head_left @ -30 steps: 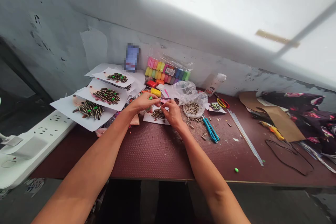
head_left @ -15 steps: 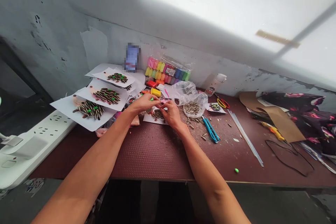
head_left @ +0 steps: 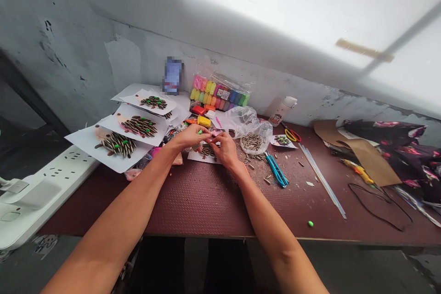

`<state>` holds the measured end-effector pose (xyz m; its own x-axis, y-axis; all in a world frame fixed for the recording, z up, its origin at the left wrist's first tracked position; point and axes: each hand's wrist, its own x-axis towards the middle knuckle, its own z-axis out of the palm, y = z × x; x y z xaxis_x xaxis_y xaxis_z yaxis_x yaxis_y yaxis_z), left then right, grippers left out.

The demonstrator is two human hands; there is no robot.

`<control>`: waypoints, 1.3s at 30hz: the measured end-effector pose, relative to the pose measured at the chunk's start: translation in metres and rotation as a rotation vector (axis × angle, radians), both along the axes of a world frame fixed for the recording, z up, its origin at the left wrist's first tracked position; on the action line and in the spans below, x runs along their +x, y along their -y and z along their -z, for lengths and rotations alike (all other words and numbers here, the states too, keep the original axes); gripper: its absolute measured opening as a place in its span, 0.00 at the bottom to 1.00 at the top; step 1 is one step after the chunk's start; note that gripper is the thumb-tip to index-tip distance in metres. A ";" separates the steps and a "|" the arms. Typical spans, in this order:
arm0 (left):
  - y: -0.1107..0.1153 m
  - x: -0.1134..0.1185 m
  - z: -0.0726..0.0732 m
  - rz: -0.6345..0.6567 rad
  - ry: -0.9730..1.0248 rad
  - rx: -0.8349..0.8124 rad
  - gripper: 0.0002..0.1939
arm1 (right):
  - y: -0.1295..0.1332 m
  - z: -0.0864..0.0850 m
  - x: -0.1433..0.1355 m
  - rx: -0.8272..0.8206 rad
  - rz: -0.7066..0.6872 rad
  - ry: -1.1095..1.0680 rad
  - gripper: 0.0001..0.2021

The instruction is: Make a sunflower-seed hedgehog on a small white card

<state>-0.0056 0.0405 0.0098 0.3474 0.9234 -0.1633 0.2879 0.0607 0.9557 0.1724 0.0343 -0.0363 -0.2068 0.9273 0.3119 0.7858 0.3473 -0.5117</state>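
My left hand [head_left: 190, 137] is closed in a pinch, with a small lump of green clay [head_left: 200, 132] showing at its fingers. Close beside it, my right hand [head_left: 225, 149] has its thumb and fingertips pinched together near the left fingertips; what they hold, if anything, is too small to make out. Under both hands lies a white card [head_left: 197, 156] bearing a patch of striped sunflower seeds [head_left: 208, 150], partly covered by the fingers. A clear plastic bag of sunflower seeds [head_left: 253, 141] sits just right of my right hand.
Hedgehog seed pictures [head_left: 138, 126] are stacked at left, near a white power strip [head_left: 65, 170]. Behind stand a colourful clay pack [head_left: 220, 94] and a white bottle [head_left: 283, 111]. To the right lie a teal utility knife [head_left: 276, 171], scissors [head_left: 292, 135], glue sticks [head_left: 322, 179] and a glue gun [head_left: 358, 171].
The fingertips of both hands have shifted very slightly against each other. Everything else on the table stays where it was.
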 end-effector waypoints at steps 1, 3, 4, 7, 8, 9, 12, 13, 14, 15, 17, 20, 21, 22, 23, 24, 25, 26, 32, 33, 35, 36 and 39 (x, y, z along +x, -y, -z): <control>0.000 0.000 0.000 -0.001 -0.003 0.001 0.09 | 0.000 0.000 0.000 -0.003 0.001 0.003 0.04; 0.001 0.000 0.000 -0.003 -0.007 -0.003 0.10 | 0.001 -0.001 -0.001 -0.014 0.004 0.011 0.04; 0.001 0.000 0.000 -0.003 -0.008 -0.005 0.10 | 0.002 -0.002 -0.001 -0.019 0.005 0.015 0.04; 0.001 -0.001 0.000 -0.004 -0.007 -0.013 0.12 | 0.004 -0.004 -0.001 -0.020 0.002 0.022 0.04; 0.000 -0.001 0.000 -0.003 -0.006 -0.015 0.12 | 0.004 -0.005 -0.001 -0.017 0.000 0.022 0.04; 0.000 -0.001 0.000 -0.004 -0.005 -0.017 0.12 | 0.005 -0.006 -0.001 -0.016 0.000 0.020 0.04; 0.001 0.000 -0.001 -0.009 -0.010 -0.033 0.13 | 0.007 -0.008 -0.001 -0.023 0.009 0.009 0.04; 0.001 0.000 -0.002 -0.009 -0.013 -0.038 0.13 | 0.007 -0.009 0.000 -0.026 0.016 0.005 0.04; 0.001 0.001 -0.002 -0.008 -0.017 -0.041 0.13 | 0.008 -0.010 0.000 -0.029 0.022 -0.001 0.04; 0.002 0.001 -0.002 -0.006 -0.020 -0.042 0.12 | 0.008 -0.010 0.001 -0.030 0.025 -0.008 0.05; 0.002 0.001 -0.003 0.002 -0.024 -0.037 0.12 | 0.008 -0.010 0.002 -0.033 0.026 -0.023 0.05; 0.002 -0.001 -0.003 0.007 -0.025 -0.024 0.11 | 0.006 -0.009 0.004 -0.037 0.014 -0.034 0.05; 0.001 -0.001 -0.003 0.008 -0.024 -0.021 0.12 | 0.006 -0.008 0.004 -0.035 0.010 -0.034 0.05; 0.001 -0.001 -0.003 0.006 -0.024 -0.020 0.12 | 0.005 -0.007 0.004 -0.031 0.005 -0.035 0.05; 0.001 -0.002 -0.003 0.004 -0.023 -0.020 0.12 | 0.004 -0.006 0.004 -0.025 0.000 -0.035 0.05; 0.001 -0.002 -0.004 0.001 -0.024 -0.020 0.12 | 0.003 -0.005 0.003 -0.019 -0.003 -0.034 0.05; 0.001 -0.002 -0.004 -0.002 -0.027 -0.021 0.12 | 0.003 -0.004 0.003 -0.013 -0.003 -0.031 0.05; 0.001 -0.001 -0.004 -0.007 -0.031 -0.022 0.12 | 0.002 -0.003 0.002 -0.008 -0.002 -0.026 0.05; 0.001 -0.001 -0.003 -0.018 -0.046 -0.021 0.12 | 0.002 -0.002 -0.002 -0.008 0.012 0.005 0.04; 0.000 -0.001 -0.003 -0.017 -0.045 -0.020 0.12 | 0.002 -0.003 -0.002 -0.009 0.016 0.008 0.04; 0.000 -0.001 -0.001 -0.017 -0.042 -0.019 0.13 | 0.003 -0.003 -0.002 -0.013 0.023 0.012 0.04; 0.000 -0.001 0.000 -0.016 -0.043 -0.020 0.13 | 0.003 -0.004 -0.002 -0.016 0.026 0.013 0.04; -0.001 0.000 0.002 -0.014 -0.045 -0.022 0.13 | 0.004 -0.005 -0.002 -0.026 0.033 0.019 0.04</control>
<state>-0.0056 0.0411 0.0080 0.3265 0.9241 -0.1988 0.3294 0.0859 0.9403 0.1702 0.0304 -0.0313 -0.1816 0.9415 0.2841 0.8062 0.3079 -0.5052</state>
